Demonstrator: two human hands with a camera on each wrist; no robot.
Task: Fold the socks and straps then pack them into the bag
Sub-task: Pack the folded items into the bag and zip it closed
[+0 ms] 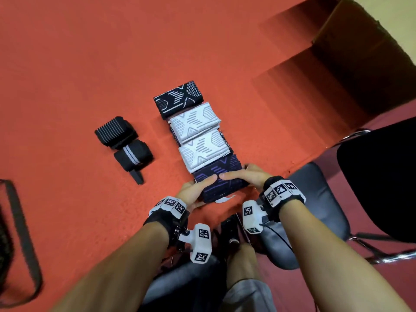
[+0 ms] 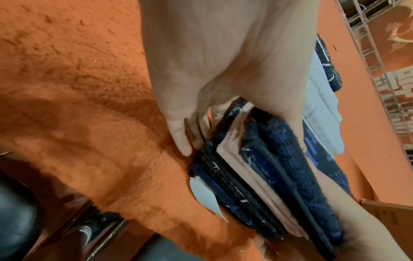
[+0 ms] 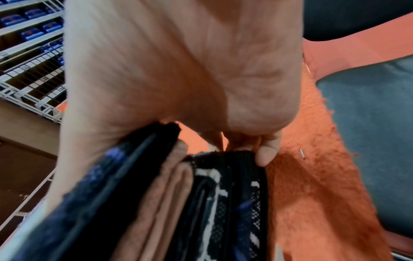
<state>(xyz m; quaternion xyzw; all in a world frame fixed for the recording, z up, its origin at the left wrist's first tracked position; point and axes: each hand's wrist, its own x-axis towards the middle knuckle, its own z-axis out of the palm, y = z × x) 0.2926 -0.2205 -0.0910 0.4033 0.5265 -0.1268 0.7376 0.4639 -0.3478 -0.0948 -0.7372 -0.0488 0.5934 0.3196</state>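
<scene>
A row of folded socks lies on the orange cloth: a black patterned pair (image 1: 179,97) farthest, then two white pairs (image 1: 194,121) (image 1: 204,149), and nearest a navy sock bundle (image 1: 219,179) with purple marks. My left hand (image 1: 198,188) grips its left end and my right hand (image 1: 240,176) its right end, thumbs on top. In the left wrist view my left hand (image 2: 201,123) has fingers under the layered navy bundle (image 2: 268,176), where a white tag (image 2: 205,196) sticks out. The right wrist view shows my right hand (image 3: 223,141) pinching the bundle (image 3: 201,203). Two rolled black straps (image 1: 116,131) (image 1: 132,155) lie to the left.
A dark item with a long black strap (image 1: 20,233) lies at the far left edge. An open cardboard box (image 1: 351,52) stands at the back right. A black chair (image 1: 315,199) sits just right of my right wrist, past the table edge.
</scene>
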